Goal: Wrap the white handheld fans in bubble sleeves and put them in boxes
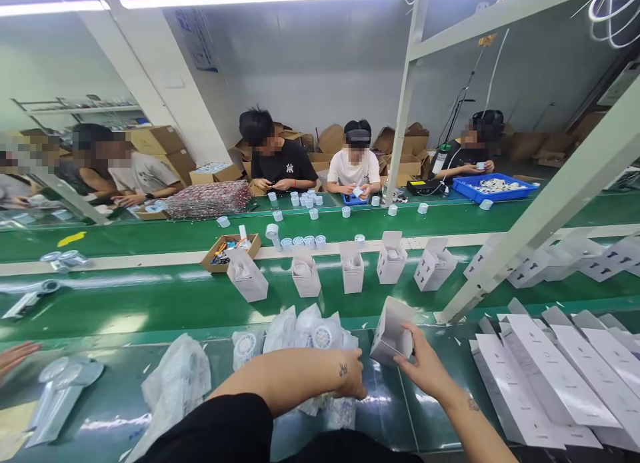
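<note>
My right hand (425, 363) grips an open white box (387, 333) by its right side, thumb and fingers on the wall, the box tilted with its opening toward me. My left hand (353, 373) is just left of that box, over the near end of a pile of wrapped items; its fingers are bent and whatever they hold is hidden. Beside and beyond my left forearm lie white fans in clear bags (300, 330). Another bagged item (180, 370) rests farther left.
Filled white boxes (353, 270) stand on the green belt (175, 300). Flat white cartons (545, 376) are stacked at right. A slanted metal post (515, 240) rises beyond them. Unwrapped fans (65, 390) and another person's hand (17, 358) are at left; several people sit opposite.
</note>
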`<state>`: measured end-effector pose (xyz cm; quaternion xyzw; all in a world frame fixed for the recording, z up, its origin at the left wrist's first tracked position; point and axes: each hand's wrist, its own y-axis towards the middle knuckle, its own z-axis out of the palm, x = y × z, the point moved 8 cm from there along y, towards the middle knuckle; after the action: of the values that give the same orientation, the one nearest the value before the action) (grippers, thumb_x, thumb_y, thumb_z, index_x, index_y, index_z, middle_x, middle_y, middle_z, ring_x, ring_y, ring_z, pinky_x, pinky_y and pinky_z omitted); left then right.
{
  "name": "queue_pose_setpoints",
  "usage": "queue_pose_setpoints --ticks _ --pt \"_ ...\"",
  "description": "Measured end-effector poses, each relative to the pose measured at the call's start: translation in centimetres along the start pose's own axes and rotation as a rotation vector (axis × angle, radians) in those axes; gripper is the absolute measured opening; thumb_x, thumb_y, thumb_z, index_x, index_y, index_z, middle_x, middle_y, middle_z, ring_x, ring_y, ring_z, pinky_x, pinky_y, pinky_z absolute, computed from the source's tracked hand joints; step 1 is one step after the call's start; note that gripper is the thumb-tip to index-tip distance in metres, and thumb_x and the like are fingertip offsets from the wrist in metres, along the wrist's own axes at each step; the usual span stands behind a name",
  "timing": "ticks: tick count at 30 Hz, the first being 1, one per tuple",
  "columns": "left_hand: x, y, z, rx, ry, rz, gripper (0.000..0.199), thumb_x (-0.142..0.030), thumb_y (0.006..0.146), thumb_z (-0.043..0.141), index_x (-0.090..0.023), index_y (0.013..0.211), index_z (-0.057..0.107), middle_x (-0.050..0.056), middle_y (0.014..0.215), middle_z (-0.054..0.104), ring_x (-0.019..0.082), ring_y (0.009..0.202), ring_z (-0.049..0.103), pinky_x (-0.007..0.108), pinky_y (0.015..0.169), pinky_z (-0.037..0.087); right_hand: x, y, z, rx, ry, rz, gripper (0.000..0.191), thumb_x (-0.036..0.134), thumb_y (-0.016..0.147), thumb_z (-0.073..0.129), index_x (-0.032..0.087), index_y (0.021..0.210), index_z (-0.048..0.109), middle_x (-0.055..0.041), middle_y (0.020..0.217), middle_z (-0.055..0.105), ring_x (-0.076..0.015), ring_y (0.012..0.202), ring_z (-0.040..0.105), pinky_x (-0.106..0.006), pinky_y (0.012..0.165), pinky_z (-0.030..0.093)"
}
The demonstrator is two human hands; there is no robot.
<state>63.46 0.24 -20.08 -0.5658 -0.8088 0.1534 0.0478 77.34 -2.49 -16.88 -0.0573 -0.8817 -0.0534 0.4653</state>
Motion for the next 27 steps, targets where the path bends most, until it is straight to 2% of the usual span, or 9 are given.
queue_pose_setpoints --ticks 3,5,10,12,14,17,22,25,27 --pt "-1.4 -1.2 -2.7 0.09 -0.016 0.272 0.035 -0.021 0.051 0.074 -0.037 0.081 0.067 -0.003 0.071 0.068 0.024 0.088 0.064 0.042 0.088 0.045 0.0 0.1 -0.1 0.004 0.011 -0.033 0.062 0.023 0.072 0.055 0.023 0.132 0.038 -0.0129 0.134 0.049 -0.029 0.117 0.054 -0.046 0.094 0.049" --pt "-1.0 -3.0 -5.8 0.037 -0.031 0.321 0.042 -0.025 0.063 0.071 -0.033 0.103 0.064 0.003 0.089 0.071 0.026 0.094 0.062 0.042 0.088 0.045 0.0 0.1 -0.1 0.006 0.007 -0.028 0.065 0.019 0.072 0.056 0.023 0.133 0.036 -0.013 0.135 0.048 -0.0289 0.119 0.054 -0.047 0.095 0.048" --pt "5.1 -8.5 -12.4 -0.369 -0.383 -0.104 0.032 -0.029 0.08 0.053 -0.023 0.111 0.057 0.008 0.117 0.064 0.024 0.1 0.061 0.034 0.084 0.048 0.7 0.6 0.3 0.042 0.001 0.004 0.078 0.014 0.068 0.063 0.023 0.137 0.028 -0.013 0.134 0.049 -0.0288 0.124 0.052 -0.048 0.104 0.042" --pt "8.2 -10.4 -12.5 -0.53 -0.642 -0.355 0.024 -0.037 0.083 0.05 -0.022 0.101 0.056 0.005 0.099 0.066 0.021 0.09 0.063 0.033 0.08 0.049 0.9 0.9 0.4 0.069 -0.003 0.044 0.08 0.014 0.067 0.066 0.023 0.137 0.029 -0.0128 0.132 0.051 -0.0287 0.124 0.052 -0.046 0.104 0.042" --pt "10.0 -11.3 -11.0 -0.566 -0.906 -0.537 0.024 -0.044 0.082 0.049 -0.022 0.093 0.053 -0.002 0.075 0.062 0.017 0.069 0.061 0.029 0.066 0.049 1.1 1.2 0.4 0.08 -0.01 0.077 0.08 0.014 0.066 0.067 0.022 0.137 0.03 -0.0126 0.13 0.052 -0.0288 0.125 0.051 -0.046 0.103 0.042" --pt "10.8 -11.8 -10.6 -0.655 -1.063 -0.613 0.023 -0.041 0.074 0.055 -0.021 0.084 0.053 -0.006 0.063 0.054 0.013 0.057 0.053 0.025 0.056 0.044 1.3 1.3 0.2 0.081 -0.012 0.087 0.08 0.013 0.067 0.066 0.021 0.137 0.029 -0.0142 0.129 0.053 -0.0298 0.124 0.051 -0.047 0.102 0.042" --pt "11.4 -13.7 -14.2 -1.133 -1.282 -0.644 0.031 -0.04 0.068 0.064 -0.021 0.09 0.052 -0.007 0.063 0.051 0.01 0.048 0.046 0.02 0.042 0.036 1.7 1.0 0.3 0.074 0.0 0.046 0.077 0.012 0.066 0.066 0.02 0.135 0.032 -0.0152 0.133 0.05 -0.0302 0.125 0.048 -0.048 0.105 0.039" --pt "9.5 -10.7 -15.0 -1.067 -1.379 -0.513 0.033 -0.042 0.071 0.061 -0.021 0.094 0.049 -0.007 0.064 0.052 0.011 0.047 0.048 0.022 0.041 0.038 1.9 1.3 0.5 0.047 0.02 0.003 0.079 0.009 0.063 0.068 0.02 0.133 0.033 -0.0136 0.132 0.05 -0.0292 0.125 0.048 -0.046 0.106 0.038" --pt "7.6 -8.2 -15.1 -0.952 -1.173 -0.467 0.027 -0.037 0.073 0.055 -0.021 0.093 0.051 -0.004 0.068 0.056 0.015 0.056 0.056 0.027 0.051 0.048 1.9 1.6 0.6 0.023 0.035 -0.009 0.08 0.009 0.062 0.07 0.021 0.131 0.032 -0.0125 0.127 0.052 -0.0294 0.12 0.051 -0.048 0.104 0.04"
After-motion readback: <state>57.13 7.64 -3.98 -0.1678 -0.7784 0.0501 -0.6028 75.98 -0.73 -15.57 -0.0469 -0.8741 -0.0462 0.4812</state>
